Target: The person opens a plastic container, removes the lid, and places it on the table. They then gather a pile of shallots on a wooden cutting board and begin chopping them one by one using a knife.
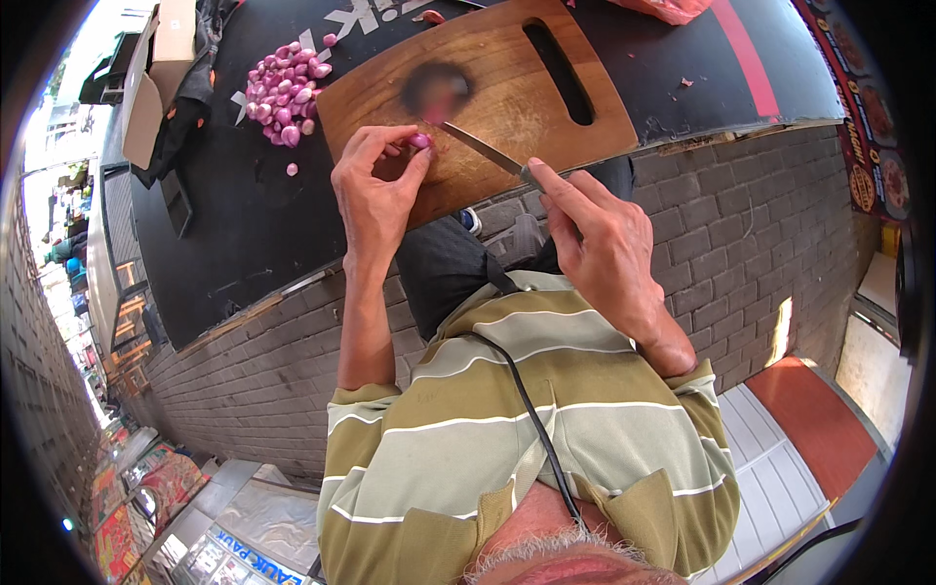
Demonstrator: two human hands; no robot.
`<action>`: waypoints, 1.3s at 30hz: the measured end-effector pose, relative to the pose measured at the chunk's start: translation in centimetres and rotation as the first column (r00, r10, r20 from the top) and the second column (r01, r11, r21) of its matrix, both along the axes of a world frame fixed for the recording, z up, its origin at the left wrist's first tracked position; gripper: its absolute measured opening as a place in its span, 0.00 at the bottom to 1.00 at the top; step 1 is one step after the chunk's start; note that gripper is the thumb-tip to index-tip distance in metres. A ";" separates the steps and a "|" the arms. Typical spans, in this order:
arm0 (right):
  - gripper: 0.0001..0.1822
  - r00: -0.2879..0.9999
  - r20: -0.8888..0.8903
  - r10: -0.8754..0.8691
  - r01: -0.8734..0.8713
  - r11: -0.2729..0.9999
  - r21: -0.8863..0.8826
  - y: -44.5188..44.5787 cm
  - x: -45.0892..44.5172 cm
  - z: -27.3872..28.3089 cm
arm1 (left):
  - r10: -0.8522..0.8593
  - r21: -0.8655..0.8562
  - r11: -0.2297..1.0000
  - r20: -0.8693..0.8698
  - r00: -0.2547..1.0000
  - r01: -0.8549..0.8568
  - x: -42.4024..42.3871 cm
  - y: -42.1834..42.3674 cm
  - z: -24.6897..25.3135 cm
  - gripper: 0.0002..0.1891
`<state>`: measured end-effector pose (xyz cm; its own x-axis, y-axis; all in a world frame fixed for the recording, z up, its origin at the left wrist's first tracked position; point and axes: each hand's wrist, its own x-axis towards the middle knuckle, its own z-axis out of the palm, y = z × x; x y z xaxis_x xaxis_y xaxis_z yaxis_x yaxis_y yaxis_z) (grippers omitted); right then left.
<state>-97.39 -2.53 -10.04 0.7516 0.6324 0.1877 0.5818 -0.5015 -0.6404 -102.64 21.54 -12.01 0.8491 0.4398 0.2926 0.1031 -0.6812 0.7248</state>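
Observation:
My left hand (384, 179) holds a small purple shallot (419, 141) between thumb and fingertips, over the near left part of a wooden cutting board (512, 80). In my right hand (603, 238) is a knife (482, 149), gripped by its handle, with the blade pointing left and its tip close to the shallot. A blurred patch hides part of the board beyond the tip, with something pink at its lower edge. Left of the board lies a pile of peeled shallots (285, 91) on the black table (241, 212); a single shallot (292, 170) rests apart, nearer me.
The board has a slot handle at its right. A red plastic bag (662, 6) lies at the table's far edge. An open cardboard box (172, 44) and dark cloth are at the left. Skin scraps dot the table. Below is a brick-paved floor (738, 219).

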 end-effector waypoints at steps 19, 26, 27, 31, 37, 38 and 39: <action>0.24 0.999 0.012 0.041 -0.041 0.999 0.004 -0.3 -0.6 0.5 | 0.025 -0.075 0.997 -0.051 0.998 -0.029 -0.3 0.2 0.0 0.11; 0.24 0.998 0.039 0.055 -0.053 0.997 -0.053 0.3 -0.5 0.1 | -0.002 -0.044 0.999 -0.020 1.000 0.001 -0.4 0.6 -0.3 0.11; 0.24 0.998 0.043 0.050 -0.048 0.997 -0.059 0.4 -0.5 0.2 | -0.003 -0.060 0.998 -0.009 1.000 0.003 -0.5 0.7 -0.4 0.11; 0.23 0.998 0.046 0.043 -0.040 0.997 -0.060 0.6 -0.4 0.1 | 0.014 -0.150 0.989 0.019 1.000 -0.011 -0.7 0.9 -0.7 0.13; 0.25 1.000 0.023 0.018 -0.019 1.000 0.019 0.3 -0.4 0.1 | 0.000 -0.143 0.990 -0.011 1.000 -0.001 -0.8 0.8 -0.5 0.14; 0.25 1.000 0.022 0.017 -0.018 1.000 0.017 0.1 -0.5 0.3 | 0.000 -0.140 0.990 -0.019 1.000 -0.003 -0.6 0.6 -0.3 0.14; 0.25 1.000 0.021 0.014 -0.015 1.000 0.013 0.0 -0.6 0.5 | -0.004 -0.127 0.992 -0.017 1.000 0.001 -0.5 0.4 -0.1 0.14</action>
